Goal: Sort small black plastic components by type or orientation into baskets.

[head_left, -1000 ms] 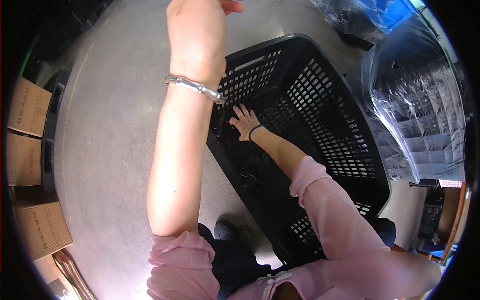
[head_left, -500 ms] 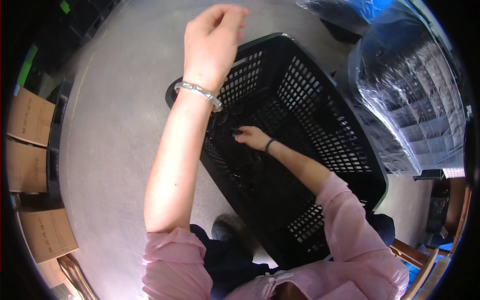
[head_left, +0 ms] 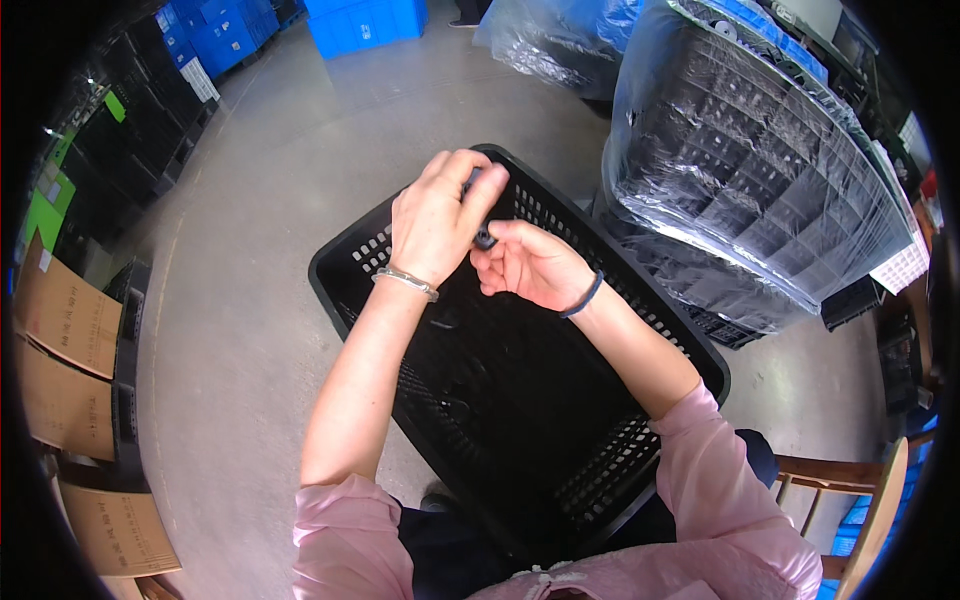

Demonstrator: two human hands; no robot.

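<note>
Both hands are raised over the black basket [head_left: 325,262], close together near its far end. My left hand [head_left: 432,215], with a silver bracelet at the wrist, is closed on a dark piece that shows only partly between thumb and fingers. Just to its right, my right hand [head_left: 540,265] pinches a small black part [head_left: 485,238] between thumb and forefinger, its other fingers curled. Whether the two hands hold one piece or two, I cannot tell. Loose dark pieces [head_left: 452,408] lie inside the basket, hard to make out against its black walls.
Black crates wrapped in clear plastic [head_left: 720,150] stand at the right, close to the basket. Cardboard boxes [head_left: 75,310] line the left side. Blue bins [head_left: 365,30] stand at the far end of the grey floor [head_left: 240,270]. A wooden chair [head_left: 870,510] is at lower right.
My right hand has come up out of the basket with the small black part and now meets my left hand. The view has shifted, showing more of the floor and blue bins.
</note>
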